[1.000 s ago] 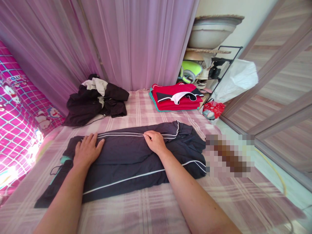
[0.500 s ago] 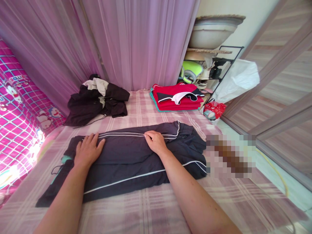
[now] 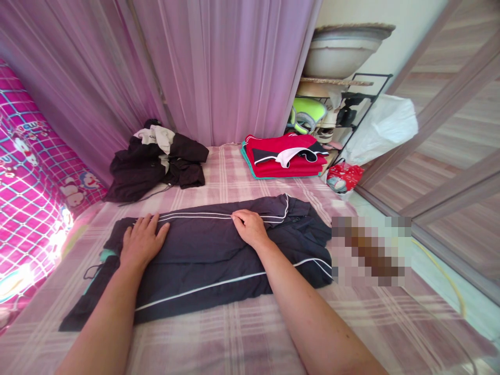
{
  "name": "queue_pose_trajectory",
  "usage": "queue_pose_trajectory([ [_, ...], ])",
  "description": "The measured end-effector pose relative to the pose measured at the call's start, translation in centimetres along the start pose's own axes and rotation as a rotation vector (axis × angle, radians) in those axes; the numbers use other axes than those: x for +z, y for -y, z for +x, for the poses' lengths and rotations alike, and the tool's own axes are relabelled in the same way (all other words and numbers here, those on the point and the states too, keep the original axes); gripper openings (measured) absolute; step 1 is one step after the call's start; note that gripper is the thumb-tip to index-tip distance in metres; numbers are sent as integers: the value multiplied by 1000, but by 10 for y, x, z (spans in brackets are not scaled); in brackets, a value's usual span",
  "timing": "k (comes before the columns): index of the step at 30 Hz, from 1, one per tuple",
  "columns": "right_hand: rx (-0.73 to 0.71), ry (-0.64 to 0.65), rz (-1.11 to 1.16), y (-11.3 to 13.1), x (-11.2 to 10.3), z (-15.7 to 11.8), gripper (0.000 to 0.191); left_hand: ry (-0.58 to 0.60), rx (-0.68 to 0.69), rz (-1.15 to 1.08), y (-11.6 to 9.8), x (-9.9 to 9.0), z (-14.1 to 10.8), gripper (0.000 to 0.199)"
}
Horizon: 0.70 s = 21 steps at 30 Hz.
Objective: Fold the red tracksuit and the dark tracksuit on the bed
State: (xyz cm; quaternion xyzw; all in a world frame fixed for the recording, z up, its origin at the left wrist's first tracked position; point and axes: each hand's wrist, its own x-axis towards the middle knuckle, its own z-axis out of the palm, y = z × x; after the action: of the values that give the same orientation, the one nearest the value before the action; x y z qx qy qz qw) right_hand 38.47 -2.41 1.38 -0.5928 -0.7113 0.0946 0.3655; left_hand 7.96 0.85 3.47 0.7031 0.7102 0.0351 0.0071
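A dark navy garment with white piping lies lengthwise across the plaid bed sheet, partly folded over, with a teal edge and a drawstring loop at its left end. My left hand rests flat on its upper left part, fingers spread. On the upper edge near the middle, my right hand touches the cloth beside the white stripes. Its fingers are curled together, and whether they pinch the fabric is hard to make out.
Behind the garment sit a crumpled black and grey garment and a folded red stack. A purple curtain hangs behind the bed. A rack with a basin and a white bag stand at right.
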Motion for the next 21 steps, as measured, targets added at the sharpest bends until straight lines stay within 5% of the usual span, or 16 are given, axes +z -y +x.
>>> queue_pose_trajectory([
  [21, -11, -15, 13, -4, 3, -1, 26, -152, 3, -35, -4, 3, -4, 64],
])
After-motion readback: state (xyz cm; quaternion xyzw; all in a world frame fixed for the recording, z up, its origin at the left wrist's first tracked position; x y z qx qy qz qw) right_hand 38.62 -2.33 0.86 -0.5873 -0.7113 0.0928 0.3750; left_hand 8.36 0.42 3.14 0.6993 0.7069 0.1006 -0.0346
